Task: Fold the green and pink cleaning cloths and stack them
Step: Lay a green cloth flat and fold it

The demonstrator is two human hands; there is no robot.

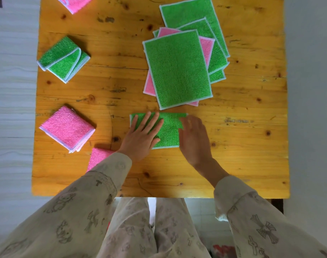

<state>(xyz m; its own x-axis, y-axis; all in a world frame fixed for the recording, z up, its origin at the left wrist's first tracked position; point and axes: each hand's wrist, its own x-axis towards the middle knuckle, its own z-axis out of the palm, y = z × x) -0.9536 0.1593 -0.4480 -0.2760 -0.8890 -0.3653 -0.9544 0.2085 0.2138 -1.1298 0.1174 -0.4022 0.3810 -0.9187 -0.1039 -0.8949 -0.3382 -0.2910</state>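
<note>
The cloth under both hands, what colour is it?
Green with a pale edge trim, the cloth seen in the head view.

The counter (121, 86) is orange-yellow wood with dark knots. The unfolded cloths (179, 67) at its far right are bright green and pink, edged in pale trim. The sleeves (95, 192) are cream, printed with faint grey figures.

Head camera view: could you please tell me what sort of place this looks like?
Probably a home: a knotty wooden table on a pale floor, cleaning cloths spread on it, and a person in printed loungewear sleeves.
</note>
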